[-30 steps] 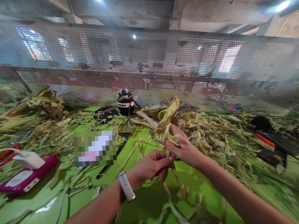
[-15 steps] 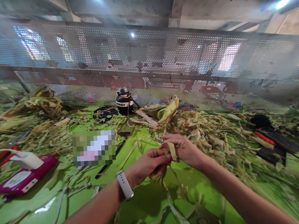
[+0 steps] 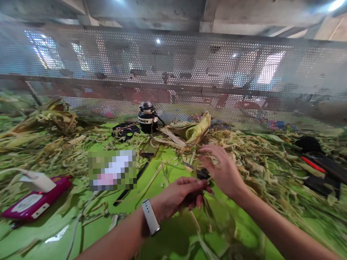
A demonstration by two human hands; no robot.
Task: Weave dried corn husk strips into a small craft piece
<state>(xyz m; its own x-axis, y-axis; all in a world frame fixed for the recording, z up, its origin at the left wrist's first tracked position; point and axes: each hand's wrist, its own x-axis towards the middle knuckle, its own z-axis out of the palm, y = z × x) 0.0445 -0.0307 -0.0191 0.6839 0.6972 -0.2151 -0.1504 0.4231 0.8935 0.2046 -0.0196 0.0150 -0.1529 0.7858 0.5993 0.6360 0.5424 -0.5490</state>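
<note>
My left hand (image 3: 180, 195), with a white band on its wrist, is closed on strips of dry corn husk (image 3: 204, 216) that hang down toward the green table (image 3: 80, 241). My right hand (image 3: 221, 168) is just above and to the right of it, blurred by motion, with its fingers partly spread over the husk. A small dark tool (image 3: 202, 174) shows between the two hands, and I cannot tell which hand holds it. A pile of corn husks (image 3: 249, 157) lies right behind my hands.
A black jar (image 3: 147, 117) stands at the back by the perforated metal screen (image 3: 171, 80). Rolled husks (image 3: 191, 131) lie beside it. A magenta power bank with a white plug (image 3: 32, 199) sits at left. Black and red tools (image 3: 319, 166) lie at right.
My right hand has let go of the strip it was pinching and lifted, fingers spreading. My left hand has stayed closed on the husk and dropped slightly.
</note>
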